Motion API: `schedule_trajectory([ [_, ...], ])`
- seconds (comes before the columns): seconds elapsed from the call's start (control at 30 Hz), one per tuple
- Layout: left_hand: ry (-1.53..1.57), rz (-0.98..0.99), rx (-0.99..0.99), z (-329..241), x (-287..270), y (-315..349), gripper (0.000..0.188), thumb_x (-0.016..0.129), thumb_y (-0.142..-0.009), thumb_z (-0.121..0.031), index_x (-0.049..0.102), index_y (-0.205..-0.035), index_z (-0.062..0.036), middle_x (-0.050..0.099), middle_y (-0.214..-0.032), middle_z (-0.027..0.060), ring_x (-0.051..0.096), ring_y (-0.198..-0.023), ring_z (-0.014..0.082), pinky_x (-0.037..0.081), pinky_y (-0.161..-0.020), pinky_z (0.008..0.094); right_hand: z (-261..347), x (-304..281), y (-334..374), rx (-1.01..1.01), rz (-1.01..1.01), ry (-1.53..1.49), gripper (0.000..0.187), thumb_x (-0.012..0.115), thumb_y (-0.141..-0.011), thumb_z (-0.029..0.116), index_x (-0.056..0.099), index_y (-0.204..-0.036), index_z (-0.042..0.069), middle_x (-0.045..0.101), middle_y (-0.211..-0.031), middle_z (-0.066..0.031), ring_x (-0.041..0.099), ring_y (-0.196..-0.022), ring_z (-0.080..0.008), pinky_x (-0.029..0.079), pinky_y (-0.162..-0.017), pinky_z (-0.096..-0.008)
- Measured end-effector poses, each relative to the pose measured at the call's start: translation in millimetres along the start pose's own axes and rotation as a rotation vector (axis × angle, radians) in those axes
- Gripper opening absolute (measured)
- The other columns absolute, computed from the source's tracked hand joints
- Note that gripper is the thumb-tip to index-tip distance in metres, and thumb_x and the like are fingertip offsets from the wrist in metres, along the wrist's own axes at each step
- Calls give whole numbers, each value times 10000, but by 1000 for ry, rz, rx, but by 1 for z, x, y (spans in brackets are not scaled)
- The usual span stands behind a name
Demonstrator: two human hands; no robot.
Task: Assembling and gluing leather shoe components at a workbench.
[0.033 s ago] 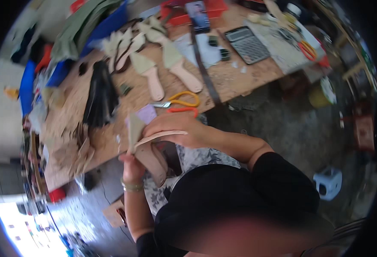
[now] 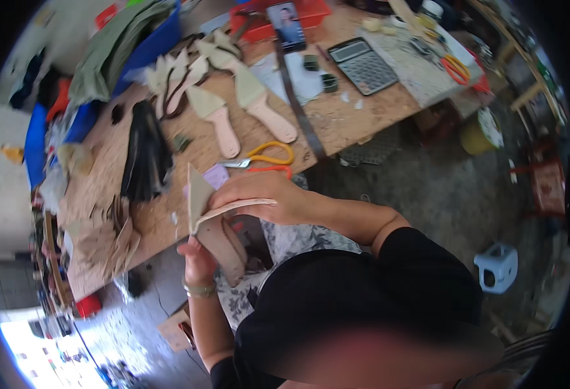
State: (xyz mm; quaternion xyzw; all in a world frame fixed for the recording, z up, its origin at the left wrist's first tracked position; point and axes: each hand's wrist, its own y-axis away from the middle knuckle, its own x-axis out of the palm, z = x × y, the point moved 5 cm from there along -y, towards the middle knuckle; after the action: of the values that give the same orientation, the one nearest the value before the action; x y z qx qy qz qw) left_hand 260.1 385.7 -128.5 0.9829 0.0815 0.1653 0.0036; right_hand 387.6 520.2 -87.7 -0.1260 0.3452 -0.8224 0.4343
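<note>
My right hand [image 2: 262, 193] is closed over a bent strip of pinkish-beige leather, its fingers wrapped round the far side and partly hidden. A flat, pale triangular end [image 2: 197, 196] of this leather piece stands up beside those fingers. Below it, my left hand [image 2: 199, 260], with a bangle at the wrist, pinches the piece's lower edge. A broad handle-shaped leather part [image 2: 223, 249] hangs down between the hands, over my lap; I cannot tell whether it is a separate layer. Just beyond my right hand lie scissors with orange-yellow handles [image 2: 271, 153], and a lilac paper slip [image 2: 215, 176].
Similar trowel-shaped leather pieces [image 2: 215, 120] lie on the wooden table [image 2: 343, 126]. Black strips [image 2: 146, 152] and beige scraps [image 2: 106, 233] are on its left side. A calculator [image 2: 364, 67], phone [image 2: 286, 27] and red tray [image 2: 314, 14] stand farther back. A pale stool [image 2: 496, 268] is on the floor at right.
My view has shifted slightly, so the table things sit a little farther left in it. Both hands keep their hold on the leather piece, with hardly any change in pose.
</note>
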Motion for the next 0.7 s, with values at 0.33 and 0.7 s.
schedule_trajectory([
  [0.33, -929, -380, 214, 20, 24, -47, 805, 744, -785, -91, 266, -1430, -28, 452, -1328, 145, 517, -1189, 238, 437, -985, 351, 18, -26, -17, -114, 80, 556, 376, 684, -773, 10, 631, -1139, 74, 590, -1055, -80, 595, -976, -267, 483, -819, -370],
  [0.7, -387, -303, -134, 17, -4, -108, 511, 635, -812, 1, 437, -1284, -3, 536, -1032, 20, 528, -912, 87, 470, -804, 236, -167, -402, -124, -8, -966, -34, 376, 630, -856, 121, 570, -1214, 22, 642, -1032, -68, 620, -981, -154, 513, -783, -303],
])
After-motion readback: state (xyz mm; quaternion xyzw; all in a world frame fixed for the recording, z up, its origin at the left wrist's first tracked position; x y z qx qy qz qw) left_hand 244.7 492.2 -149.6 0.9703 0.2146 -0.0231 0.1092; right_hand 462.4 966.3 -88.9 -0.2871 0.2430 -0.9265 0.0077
